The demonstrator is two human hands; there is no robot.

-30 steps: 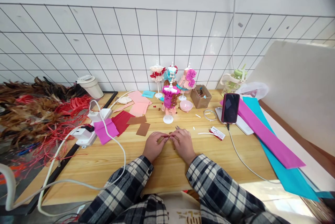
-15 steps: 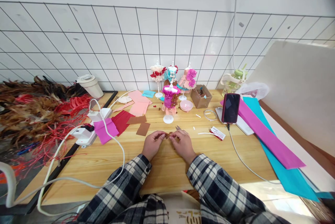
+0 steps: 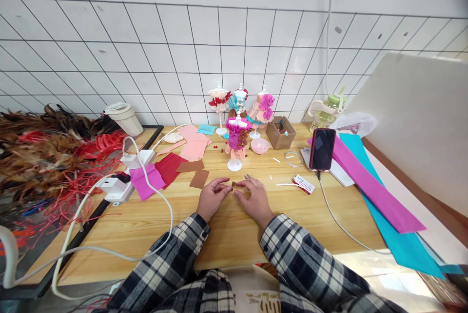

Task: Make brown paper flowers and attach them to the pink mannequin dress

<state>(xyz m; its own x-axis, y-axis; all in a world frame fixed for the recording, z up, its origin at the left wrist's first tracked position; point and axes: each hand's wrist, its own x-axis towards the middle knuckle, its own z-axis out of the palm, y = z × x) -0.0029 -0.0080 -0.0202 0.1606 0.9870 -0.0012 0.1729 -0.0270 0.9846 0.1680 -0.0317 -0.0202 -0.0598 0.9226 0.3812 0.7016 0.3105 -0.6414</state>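
This is looking like a small craft workshop: clothed miniature dress forms are standing on a wooden worktop, cut coloured sheets are lying to their left, long coloured strips are stretching along the right, and feathers are heaping beside tangled red cords at the left.

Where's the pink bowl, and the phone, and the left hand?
Pink bowl [image 3: 260, 150]: head view, front of its outer wall.
Phone [image 3: 322, 149]: head view, middle of its dark screen.
Left hand [image 3: 211, 198]: head view, back of the hand.
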